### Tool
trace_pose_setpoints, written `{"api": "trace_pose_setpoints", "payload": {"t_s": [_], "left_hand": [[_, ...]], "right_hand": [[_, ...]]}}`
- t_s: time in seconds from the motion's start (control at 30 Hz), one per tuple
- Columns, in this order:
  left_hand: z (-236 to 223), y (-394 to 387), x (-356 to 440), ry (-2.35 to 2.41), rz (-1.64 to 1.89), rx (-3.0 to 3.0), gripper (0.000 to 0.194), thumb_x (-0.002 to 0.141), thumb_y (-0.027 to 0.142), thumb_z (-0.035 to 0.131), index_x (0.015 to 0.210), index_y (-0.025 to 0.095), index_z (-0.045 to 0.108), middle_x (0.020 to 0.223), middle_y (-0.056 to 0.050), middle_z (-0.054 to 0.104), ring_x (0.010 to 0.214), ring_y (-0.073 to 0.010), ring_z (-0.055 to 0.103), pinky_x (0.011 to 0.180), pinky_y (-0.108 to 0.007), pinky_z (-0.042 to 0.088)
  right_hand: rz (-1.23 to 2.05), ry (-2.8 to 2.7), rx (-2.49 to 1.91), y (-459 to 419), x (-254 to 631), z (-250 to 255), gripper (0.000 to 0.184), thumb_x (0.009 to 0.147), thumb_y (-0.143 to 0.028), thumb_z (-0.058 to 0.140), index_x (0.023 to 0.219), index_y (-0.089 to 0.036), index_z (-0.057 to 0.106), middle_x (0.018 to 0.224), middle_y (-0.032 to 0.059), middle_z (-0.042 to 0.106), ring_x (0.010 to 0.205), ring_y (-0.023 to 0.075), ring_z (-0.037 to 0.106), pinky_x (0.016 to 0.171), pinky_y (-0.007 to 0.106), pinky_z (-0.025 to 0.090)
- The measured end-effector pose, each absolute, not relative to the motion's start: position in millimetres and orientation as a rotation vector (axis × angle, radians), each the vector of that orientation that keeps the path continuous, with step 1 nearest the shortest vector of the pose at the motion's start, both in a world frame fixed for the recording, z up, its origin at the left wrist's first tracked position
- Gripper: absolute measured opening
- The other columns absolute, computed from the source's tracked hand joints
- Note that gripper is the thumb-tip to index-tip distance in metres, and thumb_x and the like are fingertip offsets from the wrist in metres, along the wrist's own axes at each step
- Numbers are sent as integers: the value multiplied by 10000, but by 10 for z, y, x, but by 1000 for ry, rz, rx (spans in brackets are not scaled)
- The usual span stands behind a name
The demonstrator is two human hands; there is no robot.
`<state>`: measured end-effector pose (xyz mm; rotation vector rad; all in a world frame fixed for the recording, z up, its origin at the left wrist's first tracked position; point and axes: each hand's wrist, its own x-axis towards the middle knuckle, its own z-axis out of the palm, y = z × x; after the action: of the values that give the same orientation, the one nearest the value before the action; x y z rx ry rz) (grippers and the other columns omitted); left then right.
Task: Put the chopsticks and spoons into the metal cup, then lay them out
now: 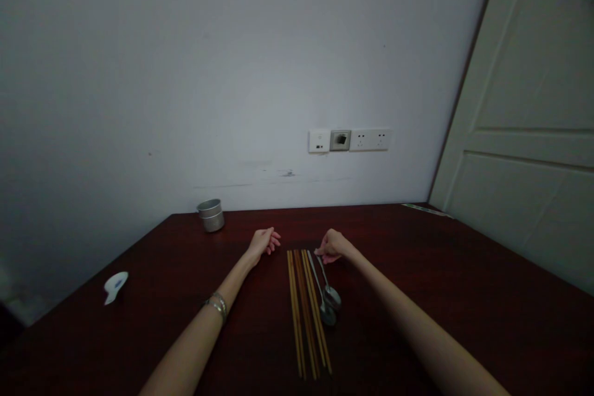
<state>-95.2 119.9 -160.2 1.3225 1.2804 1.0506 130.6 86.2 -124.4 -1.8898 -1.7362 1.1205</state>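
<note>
Several wooden chopsticks (306, 309), some light and some darker brown, lie side by side on the dark red table (185, 334). To their right are two metal spoons, bowls towards me: one spoon (328, 314) rests against the chopsticks, and the other spoon (332, 297) lies at its right, the bowls overlapping. My right hand (333, 246) pinches the far handle end of the right-hand spoon. Left of the chopsticks' far ends, my left hand (265, 241) rests near the table, holding nothing, its fingers loosely bent and apart.
A metal cup (211, 215) stands at the back left. At the left edge lies a white spoon (115, 285). Behind the table rises a wall with sockets (370, 140); a pale door (529, 136) is on the right. A thin strip (427, 210) lies at the back right.
</note>
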Motion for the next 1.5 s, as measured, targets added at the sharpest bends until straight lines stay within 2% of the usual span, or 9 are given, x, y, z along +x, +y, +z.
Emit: {"api": "trace_pose_setpoints", "payload": {"t_s": [0.3,0.47,0.7,0.8,0.93,1.03,1.2,1.4,1.5], "left_hand": [[-1635,1244,-971,1281,1022,1335,335,833,342,354,713,91,542,516,-29,569,343,-57,431,329,-167,269],[-1639,1248,-977,1292,1015,1350,344,835,340,341,712,89,542,506,-20,565,340,-52,429,327,-162,274],[-1657,1238,-977,1326,1028,1378,349,835,336,335,709,88,545,498,-14,565,336,-50,424,334,-162,285],[-1669,1223,-977,1329,1021,1389,356,841,325,320,701,87,544,497,-20,567,330,-54,422,331,-168,287],[-1691,1201,-946,1347,1024,1427,352,848,303,308,696,90,543,484,-11,558,327,-55,421,331,-169,288],[-1706,1174,-896,1379,1006,1462,348,850,287,307,676,96,541,465,1,543,309,-48,398,324,-165,271],[-1677,1070,-824,1416,1014,1460,361,857,275,288,650,106,531,458,10,529,304,-43,385,326,-162,264],[-1528,878,-838,1446,882,1425,310,820,233,357,619,99,551,492,-16,564,394,-62,496,436,-179,398],[-1335,735,-942,1396,702,1462,289,798,293,415,638,103,564,537,-31,596,424,-89,535,442,-207,427]], "right_hand": [[1163,-1727,-1855,925,1420,-1291,298,572,-321,723,418,-142,540,388,1,550,371,93,522,413,185,435],[886,-1799,-1830,989,1701,-1364,300,626,-360,670,455,-147,547,407,5,563,349,76,483,382,171,362],[293,-1826,-1859,885,2097,-1444,225,703,-383,572,704,-167,633,720,64,667,667,167,617,563,225,409],[135,-1850,-1804,783,2132,-1524,263,789,-340,454,896,-165,618,862,84,660,786,188,615,676,257,427],[-2,-1969,-1726,664,2064,-1724,386,817,-312,396,1088,-84,549,1074,153,592,997,229,546,842,294,395],[-83,-2026,-1716,607,2002,-1850,396,832,-293,360,1083,-62,560,1127,173,556,1071,237,495,913,308,353],[-125,-2047,-1709,604,2011,-1916,400,829,-281,342,1068,-64,576,1113,175,558,1049,246,507,896,323,373],[-171,-2076,-1656,700,2070,-2024,409,818,-272,329,1053,-54,584,1083,182,575,1030,259,524,880,346,395],[-221,-2092,-1626,738,2087,-2090,410,812,-268,327,1037,-53,593,1073,183,584,1029,264,528,889,359,395]]}}
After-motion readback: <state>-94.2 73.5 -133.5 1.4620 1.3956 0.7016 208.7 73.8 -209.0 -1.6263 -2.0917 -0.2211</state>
